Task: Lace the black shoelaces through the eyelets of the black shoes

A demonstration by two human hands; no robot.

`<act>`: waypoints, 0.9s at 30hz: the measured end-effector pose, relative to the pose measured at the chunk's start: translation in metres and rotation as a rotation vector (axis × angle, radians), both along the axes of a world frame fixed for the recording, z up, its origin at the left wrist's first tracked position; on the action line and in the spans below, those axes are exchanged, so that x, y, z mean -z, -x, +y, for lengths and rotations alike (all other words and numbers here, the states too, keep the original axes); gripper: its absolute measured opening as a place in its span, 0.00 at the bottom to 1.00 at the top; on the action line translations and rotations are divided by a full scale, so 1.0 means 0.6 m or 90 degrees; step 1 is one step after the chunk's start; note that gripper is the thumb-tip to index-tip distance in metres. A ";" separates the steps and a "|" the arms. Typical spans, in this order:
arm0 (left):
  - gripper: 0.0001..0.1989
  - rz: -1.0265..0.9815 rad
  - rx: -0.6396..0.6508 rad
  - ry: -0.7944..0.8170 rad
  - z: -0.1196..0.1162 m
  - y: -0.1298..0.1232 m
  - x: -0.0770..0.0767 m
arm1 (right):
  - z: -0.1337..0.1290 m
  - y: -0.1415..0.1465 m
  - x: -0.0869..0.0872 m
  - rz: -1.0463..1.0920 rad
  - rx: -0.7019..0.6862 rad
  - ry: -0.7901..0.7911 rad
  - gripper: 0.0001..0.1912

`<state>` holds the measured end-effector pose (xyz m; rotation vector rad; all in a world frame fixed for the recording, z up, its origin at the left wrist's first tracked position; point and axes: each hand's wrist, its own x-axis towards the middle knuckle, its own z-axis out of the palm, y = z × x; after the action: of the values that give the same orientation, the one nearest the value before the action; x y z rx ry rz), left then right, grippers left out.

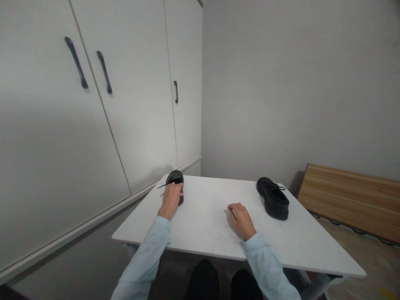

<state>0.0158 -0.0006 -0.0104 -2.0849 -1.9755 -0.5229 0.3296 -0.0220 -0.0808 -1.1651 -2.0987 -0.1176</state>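
Note:
My left hand (171,198) is closed on a black shoe (175,176) near the far left corner of the white table (206,233). Its fingers reach over the shoe's opening, and the hand hides much of the near part. Thin laces stick out to the left of this shoe. My right hand (241,220) is over the middle of the tabletop, fingers loosely bent and thumb a little apart, with nothing seen in it. To its right, a second black shoe (275,200) with laces stands on the table, apart from the hand.
White cupboard doors (140,104) with dark handles rise along the left side, close to the table. A grey wall (281,91) stands behind. At the right, a wood-grained board (350,196) leans near the wall, with a dark cable (353,230) along its foot.

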 end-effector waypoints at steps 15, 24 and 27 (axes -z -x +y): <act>0.15 -0.097 0.250 -0.035 -0.089 -0.204 -0.011 | -0.003 -0.007 -0.007 0.066 0.044 0.005 0.12; 0.12 -0.061 0.301 -0.023 -0.133 -0.292 -0.002 | -0.002 -0.014 -0.002 0.167 0.063 -0.021 0.13; 0.12 -0.075 0.311 -0.010 -0.139 -0.304 0.007 | -0.002 -0.014 -0.003 0.171 0.071 -0.020 0.12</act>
<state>0.1982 -0.0841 -0.0147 -2.5841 -1.4946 -0.7568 0.3377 -0.0232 -0.0787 -1.2074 -1.7931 -0.0420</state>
